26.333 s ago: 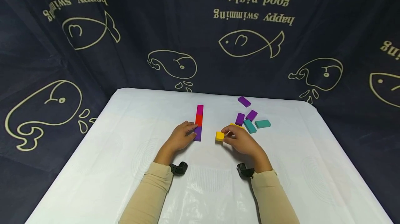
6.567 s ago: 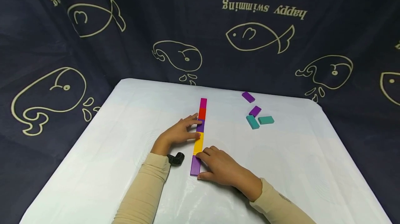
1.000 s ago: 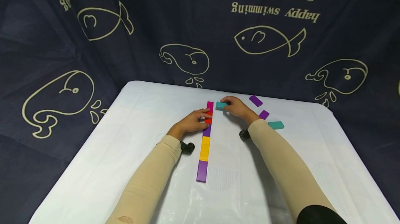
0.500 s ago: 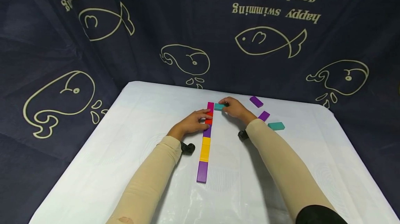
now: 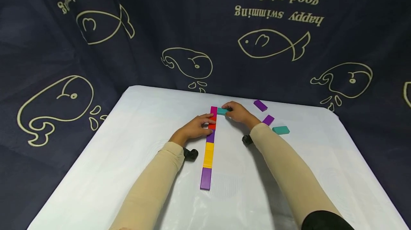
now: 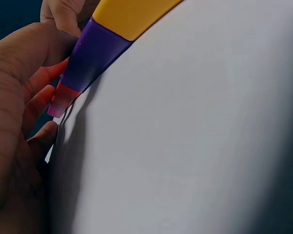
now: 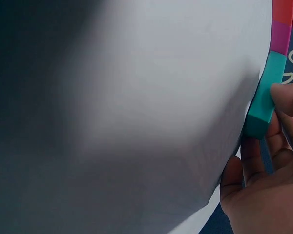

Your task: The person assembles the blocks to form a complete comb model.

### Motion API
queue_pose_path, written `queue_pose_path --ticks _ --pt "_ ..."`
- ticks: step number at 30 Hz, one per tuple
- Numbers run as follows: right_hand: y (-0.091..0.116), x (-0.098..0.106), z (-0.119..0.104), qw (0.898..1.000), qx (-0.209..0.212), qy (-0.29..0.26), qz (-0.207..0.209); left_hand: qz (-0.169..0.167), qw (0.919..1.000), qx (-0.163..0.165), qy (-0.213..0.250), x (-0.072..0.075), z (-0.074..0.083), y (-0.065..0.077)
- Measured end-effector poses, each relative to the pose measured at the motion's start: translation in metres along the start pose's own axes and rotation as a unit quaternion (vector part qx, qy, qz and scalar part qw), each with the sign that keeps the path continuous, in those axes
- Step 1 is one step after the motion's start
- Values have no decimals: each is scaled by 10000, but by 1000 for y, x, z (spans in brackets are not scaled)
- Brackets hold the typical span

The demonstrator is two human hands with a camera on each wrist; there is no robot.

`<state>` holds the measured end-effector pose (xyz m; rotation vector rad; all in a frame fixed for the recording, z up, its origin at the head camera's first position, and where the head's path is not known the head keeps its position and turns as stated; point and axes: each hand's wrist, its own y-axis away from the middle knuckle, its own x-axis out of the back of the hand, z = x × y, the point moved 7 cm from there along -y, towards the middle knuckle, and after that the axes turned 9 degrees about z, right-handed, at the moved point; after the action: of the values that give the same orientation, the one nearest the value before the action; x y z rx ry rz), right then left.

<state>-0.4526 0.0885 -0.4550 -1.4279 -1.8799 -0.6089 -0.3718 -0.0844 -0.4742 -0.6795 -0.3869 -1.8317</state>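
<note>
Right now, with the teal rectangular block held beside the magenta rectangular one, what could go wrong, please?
The right hand pinches the teal rectangular block beside the magenta rectangular block; pushing harder might knock the latter askew. The left hand lies at the red rectangular block, so a slip could shift it. The right beige fabric sleeve appears near a loose purple rectangular block and might brush it.

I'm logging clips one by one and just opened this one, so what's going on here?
A person's right hand pinches a teal block beside the magenta block at the far end of a row of coloured blocks. The left hand rests on the row by the red block. Farther right, two purple blocks and another teal block lie loose on the white table.
</note>
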Motion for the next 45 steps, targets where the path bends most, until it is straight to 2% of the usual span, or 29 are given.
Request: queue_pose_path --ticks 5,13,21,26,32,38,45 --pt "0 0 0 9999 71 72 30 -39 10000 -76 4 1 4 2" --pt "-4 -4 0 9999 66 128 -11 0 9999 -117 -41 2 1 2" --pt "0 -2 -4 9996 -46 -206 -188 -19 9998 -133 -140 3 1 3" --pt "8 12 -2 9990 -89 -440 -74 -31 9994 -283 -178 1 3 1" --pt "24 34 2 9992 114 -351 162 7 9995 -243 -214 2 3 1" --pt "55 62 15 9982 259 -322 435 45 9995 -197 -229 2 1 1" --pt "92 94 44 9976 168 -122 658 50 9998 -169 -43 2 1 1"
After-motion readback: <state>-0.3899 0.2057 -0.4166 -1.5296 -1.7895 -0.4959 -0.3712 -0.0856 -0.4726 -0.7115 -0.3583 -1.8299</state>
